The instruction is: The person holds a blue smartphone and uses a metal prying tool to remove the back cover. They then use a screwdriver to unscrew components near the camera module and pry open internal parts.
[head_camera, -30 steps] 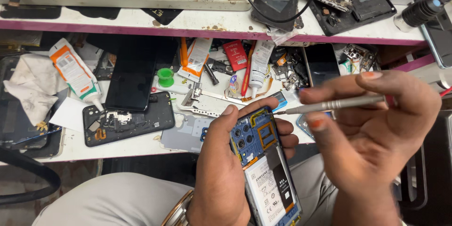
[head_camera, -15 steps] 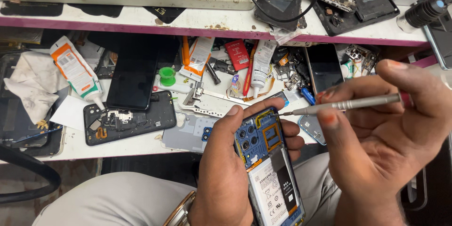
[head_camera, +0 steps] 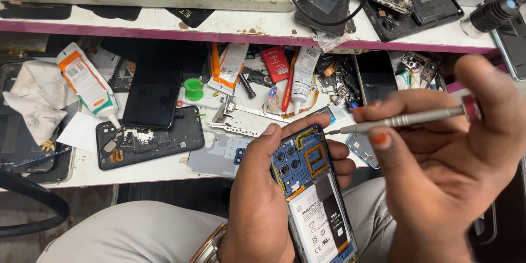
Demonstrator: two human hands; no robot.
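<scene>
My left hand (head_camera: 257, 197) grips an opened phone (head_camera: 312, 192) with its back cover off, showing a blue inner frame, camera holes and a white-and-black battery. The phone stands tilted over my lap, its top end toward the bench. My right hand (head_camera: 455, 170) holds a slim silver screwdriver (head_camera: 405, 119) between thumb and fingers. The screwdriver lies almost level, with its tip pointing left at the phone's upper right corner.
A cluttered white workbench (head_camera: 137, 172) lies ahead: a disassembled black phone (head_camera: 148, 139), a dark screen (head_camera: 153, 90), a glue tube (head_camera: 87, 85), a white cloth (head_camera: 35, 104), a green cap (head_camera: 193, 89), tweezers and small parts. A shelf (head_camera: 230, 24) above carries more phones and cables.
My right hand has moved right and slightly down with the screwdriver. The phone in my left hand has shifted a little right and lower.
</scene>
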